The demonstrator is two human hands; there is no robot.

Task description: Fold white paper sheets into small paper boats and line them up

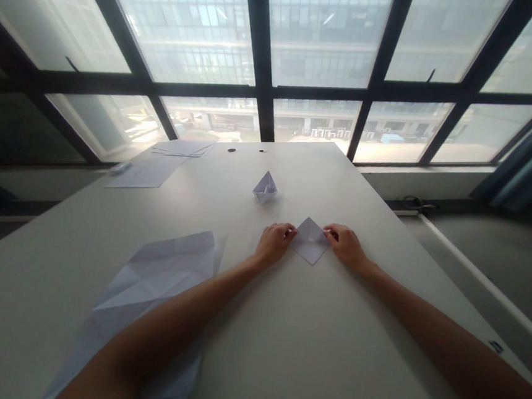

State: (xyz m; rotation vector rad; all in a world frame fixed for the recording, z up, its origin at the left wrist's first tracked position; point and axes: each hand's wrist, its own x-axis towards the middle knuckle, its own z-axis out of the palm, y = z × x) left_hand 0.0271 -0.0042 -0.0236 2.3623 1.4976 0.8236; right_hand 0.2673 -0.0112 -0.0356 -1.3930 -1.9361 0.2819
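We have a folded paper diamond (310,244) in front of us on the white table (253,347), in the middle of the reach of our two arms. Our left hand (275,244) pinches its left corner between thumb and fingers, and our right hand (346,244) has the right corner in a similar narrow grip. One corner points away from us toward the windows (327,37), the opposite one back toward us and slightly right; the far-to-near diagonal seems the longer axis, though the paper is too small in our view to be sure. A crease runs down from the far corner toward the middle.

Beyond it, a little to the left, stands a paper boat (266,188), its peak pointing up. A large creased sheet (161,271) lies on our left, partly beneath our left forearm, and more flat papers (147,172) rest at the table's far left. Near the far edge we see a round dark hole (232,150) in the tabletop. Dark frames divide the windows, with a pale building (196,38) outside, and a blue curtain (525,166) hangs at the right.
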